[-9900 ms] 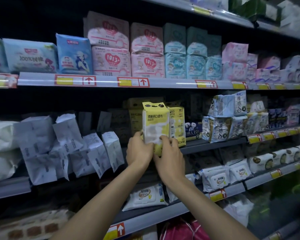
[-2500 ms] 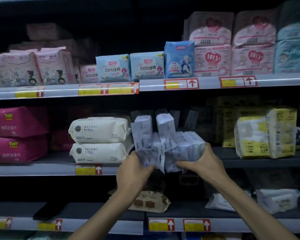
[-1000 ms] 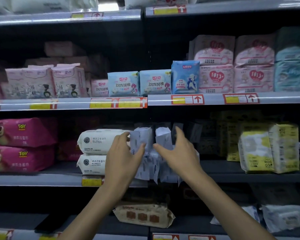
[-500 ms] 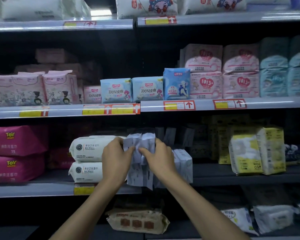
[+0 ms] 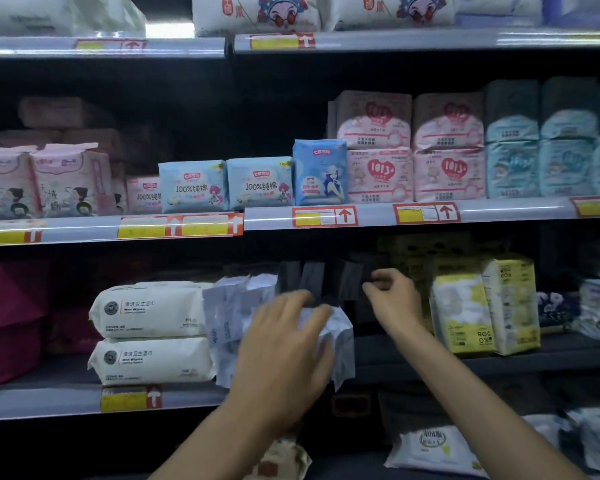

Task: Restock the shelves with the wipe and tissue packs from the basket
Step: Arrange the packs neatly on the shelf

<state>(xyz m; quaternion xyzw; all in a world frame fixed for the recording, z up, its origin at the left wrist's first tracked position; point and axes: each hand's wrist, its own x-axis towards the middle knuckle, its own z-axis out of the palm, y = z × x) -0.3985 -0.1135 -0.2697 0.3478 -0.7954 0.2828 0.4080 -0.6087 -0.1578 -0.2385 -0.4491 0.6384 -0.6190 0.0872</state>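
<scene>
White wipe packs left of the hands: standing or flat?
Lying flat: the two white wipe packs are stacked, one atop the other, labels facing out.

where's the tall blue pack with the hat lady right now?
Head view, centre: tall blue pack upright on the second shelf down, between the light-blue 100% packs on its left and pink 1013+ packs on its right.
</scene>
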